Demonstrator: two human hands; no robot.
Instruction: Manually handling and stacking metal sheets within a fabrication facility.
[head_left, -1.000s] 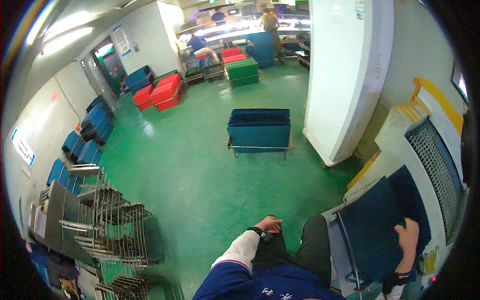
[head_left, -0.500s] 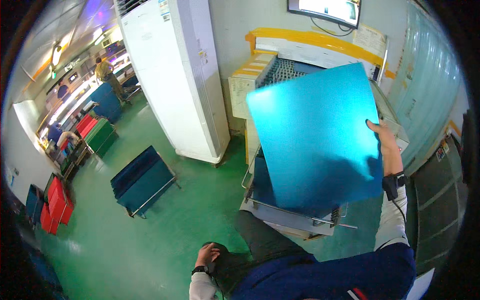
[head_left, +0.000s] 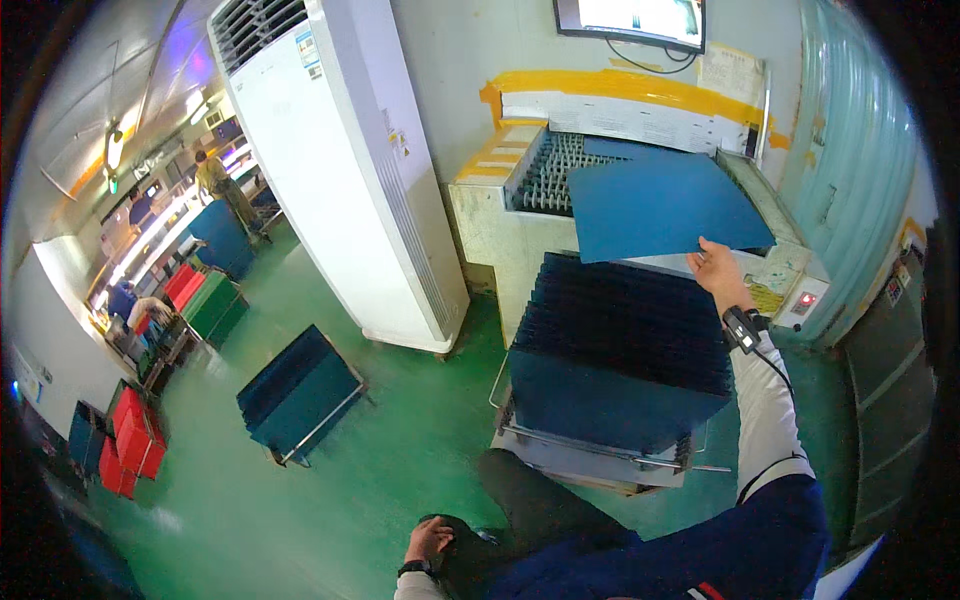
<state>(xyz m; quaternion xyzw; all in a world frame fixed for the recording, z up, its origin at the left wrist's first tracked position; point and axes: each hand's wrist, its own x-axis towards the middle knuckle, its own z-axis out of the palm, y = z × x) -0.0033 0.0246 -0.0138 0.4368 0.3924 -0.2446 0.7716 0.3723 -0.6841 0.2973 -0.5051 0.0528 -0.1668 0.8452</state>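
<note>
A flat, rectangular blue panel (head_left: 665,207) lies tilted across the mouth of a machine with rows of small rollers (head_left: 555,172). My right hand (head_left: 718,272) grips it at its near edge, thumb and fingers pinching the rim. Another blue sheet (head_left: 610,148) shows partly behind it on the rollers. Below the panel stands a rack with several dark blue panels (head_left: 620,385), upright and close together. My left hand (head_left: 430,540) rests on my left knee, with loosely bent fingers and nothing in it.
A tall white air conditioner (head_left: 345,170) stands left of the machine. A second rack of blue panels (head_left: 305,395) sits on the green floor. Red panels (head_left: 130,440) and green panels (head_left: 212,305) stand farther left, near people at a lit bench. A screen (head_left: 630,22) hangs above.
My right hand has brought the blue panel away from over the rack, lowering it flatter onto the rollers, and now grips its near edge instead of its right side. My left hand stays on the knee.
</note>
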